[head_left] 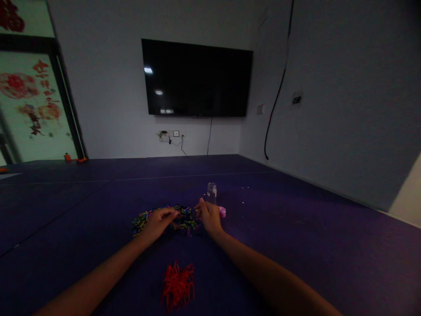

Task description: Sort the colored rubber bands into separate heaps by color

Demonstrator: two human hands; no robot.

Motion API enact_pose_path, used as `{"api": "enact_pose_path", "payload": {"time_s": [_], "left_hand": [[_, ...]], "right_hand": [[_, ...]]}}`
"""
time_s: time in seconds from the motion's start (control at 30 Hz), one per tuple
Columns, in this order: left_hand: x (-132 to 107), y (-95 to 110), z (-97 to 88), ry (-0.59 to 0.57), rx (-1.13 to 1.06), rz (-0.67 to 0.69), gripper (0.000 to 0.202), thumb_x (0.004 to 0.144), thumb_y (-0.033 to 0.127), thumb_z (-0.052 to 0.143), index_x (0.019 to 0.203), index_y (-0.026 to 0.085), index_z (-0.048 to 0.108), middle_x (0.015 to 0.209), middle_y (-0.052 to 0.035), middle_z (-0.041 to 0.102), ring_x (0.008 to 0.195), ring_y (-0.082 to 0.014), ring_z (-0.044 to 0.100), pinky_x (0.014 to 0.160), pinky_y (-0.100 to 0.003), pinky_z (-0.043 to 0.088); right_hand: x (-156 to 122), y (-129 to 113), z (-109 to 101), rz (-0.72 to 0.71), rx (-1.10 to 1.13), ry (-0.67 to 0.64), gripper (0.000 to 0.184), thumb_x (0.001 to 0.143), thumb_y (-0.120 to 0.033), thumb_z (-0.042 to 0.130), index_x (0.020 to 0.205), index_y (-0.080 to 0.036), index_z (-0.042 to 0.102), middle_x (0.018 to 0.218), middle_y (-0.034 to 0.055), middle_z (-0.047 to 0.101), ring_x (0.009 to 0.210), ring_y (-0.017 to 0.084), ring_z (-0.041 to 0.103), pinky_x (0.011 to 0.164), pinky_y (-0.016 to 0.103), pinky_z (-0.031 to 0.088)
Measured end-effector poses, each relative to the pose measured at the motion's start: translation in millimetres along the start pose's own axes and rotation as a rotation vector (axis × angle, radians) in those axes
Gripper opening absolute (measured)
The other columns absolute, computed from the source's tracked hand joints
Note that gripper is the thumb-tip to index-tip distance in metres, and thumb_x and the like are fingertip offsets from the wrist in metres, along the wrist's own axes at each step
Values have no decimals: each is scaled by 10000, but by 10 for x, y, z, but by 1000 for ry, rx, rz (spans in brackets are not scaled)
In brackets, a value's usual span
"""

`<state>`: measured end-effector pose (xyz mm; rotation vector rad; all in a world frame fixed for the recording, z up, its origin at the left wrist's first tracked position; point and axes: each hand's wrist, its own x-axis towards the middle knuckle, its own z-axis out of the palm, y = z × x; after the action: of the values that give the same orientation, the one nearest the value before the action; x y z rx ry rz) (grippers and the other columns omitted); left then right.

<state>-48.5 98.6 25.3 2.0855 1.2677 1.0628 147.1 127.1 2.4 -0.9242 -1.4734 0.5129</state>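
Note:
A loose heap of multicoloured rubber bands (179, 218) lies on the dark purple floor mat (296, 245). My left hand (158, 221) rests on the heap's left part, fingers curled and pinched into the bands. My right hand (208, 215) is at the heap's right end, fingers bent together as if pinching; what they hold is too small to name. A clear small jar (212, 193) stands just behind my right hand, with a pink lid (222, 212) beside it. A separate pile of red bands (177, 285) lies nearer me, between my forearms.
A black wall-mounted TV (197, 79) hangs ahead, with sockets and cables below it. A glass door with red decorations (29, 101) is at left. The white wall (345, 109) runs along the right side of the mat.

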Motion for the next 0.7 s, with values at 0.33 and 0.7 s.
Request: {"api": "enact_pose_path", "payload": {"time_s": [0.33, 0.7], "left_hand": [[106, -533, -234, -78, 591, 122, 426, 927, 361, 326, 1275, 241, 541, 1392, -44, 491, 1350, -271, 314, 1057, -486, 310], [91, -442, -206, -7, 611, 127, 398, 934, 356, 335, 1053, 189, 676, 1082, -95, 681, 1102, -255, 573, 1037, -414, 360]], "right_hand": [[-22, -19, 25, -19, -58, -63, 632, 905, -607, 304, 613, -160, 643, 464, 15, 569, 439, 125, 535, 479, 227, 388], [-34, -13, 24, -16, -67, -91, 616, 909, -596, 308, 617, -162, 633, 478, 13, 572, 435, 123, 529, 464, 221, 356]]}}
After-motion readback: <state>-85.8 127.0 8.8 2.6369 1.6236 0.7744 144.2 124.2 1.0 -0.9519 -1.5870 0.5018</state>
